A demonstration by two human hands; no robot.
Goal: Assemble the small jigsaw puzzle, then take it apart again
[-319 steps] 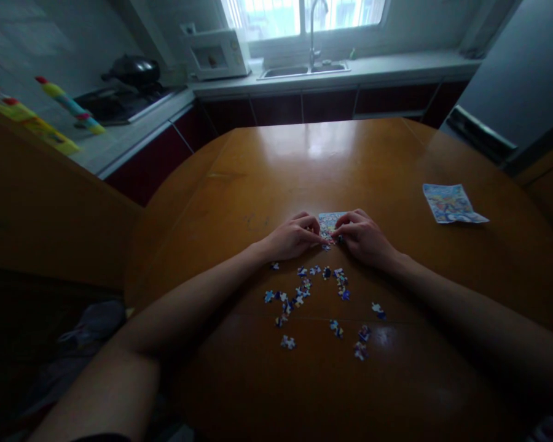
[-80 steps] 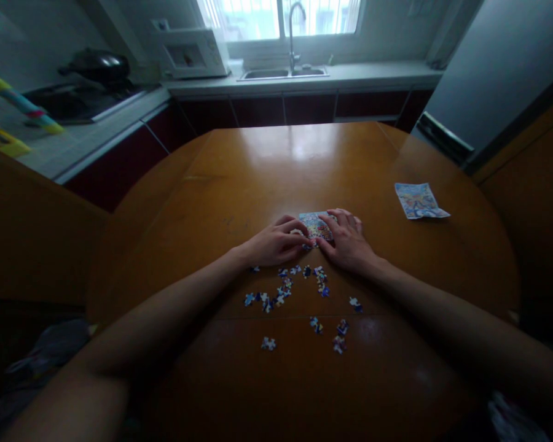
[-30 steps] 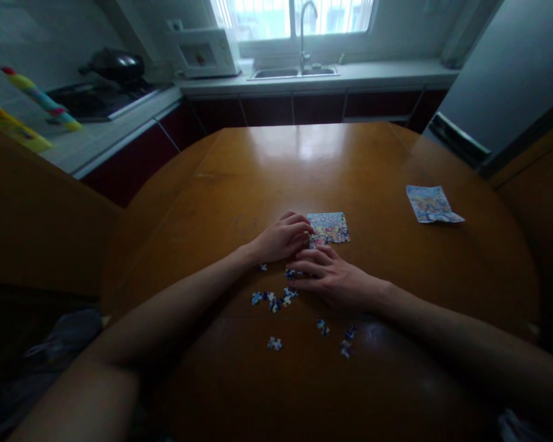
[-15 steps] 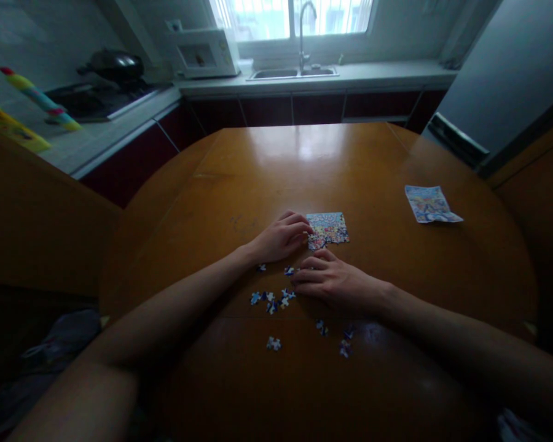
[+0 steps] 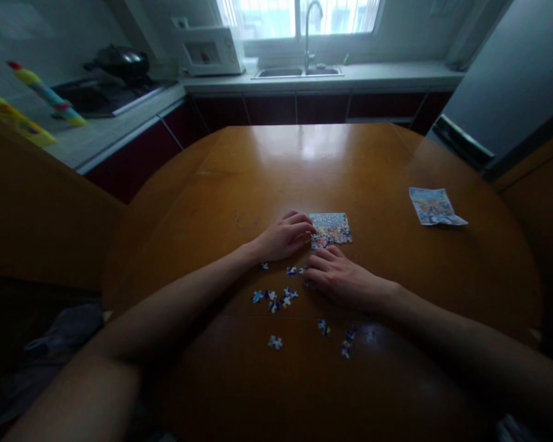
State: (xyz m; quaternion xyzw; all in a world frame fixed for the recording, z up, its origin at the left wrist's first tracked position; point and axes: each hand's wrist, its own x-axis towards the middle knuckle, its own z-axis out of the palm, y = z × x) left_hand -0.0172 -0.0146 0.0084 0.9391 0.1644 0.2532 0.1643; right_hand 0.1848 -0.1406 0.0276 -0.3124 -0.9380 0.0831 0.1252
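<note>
A partly assembled jigsaw puzzle [image 5: 332,227] lies flat on the wooden table, its lower edge uneven. My left hand [image 5: 286,236] rests at its left side, bent fingertips holding that edge. Just below the puzzle is my right hand [image 5: 338,273], with its fingers drawn together and pointing down; whatever is between them is hidden. By its fingertips lie small loose puzzle pieces [image 5: 292,270]. A cluster of blue and white pieces [image 5: 273,304] sits nearer to me. Closer still are a pale piece group [image 5: 275,342] and darker pieces [image 5: 346,349].
A creased picture sheet [image 5: 433,206] lies on the right of the table [image 5: 267,172]. Behind the table stand a counter with a sink [image 5: 299,72], a microwave [image 5: 209,52] and a stove with a dark pan [image 5: 122,61]. A fridge [image 5: 502,80] is at right.
My right hand's fingers have drawn back to the right and curled in, uncovering loose pieces. My left hand stays at the puzzle's edge. The whole view has shifted slightly.
</note>
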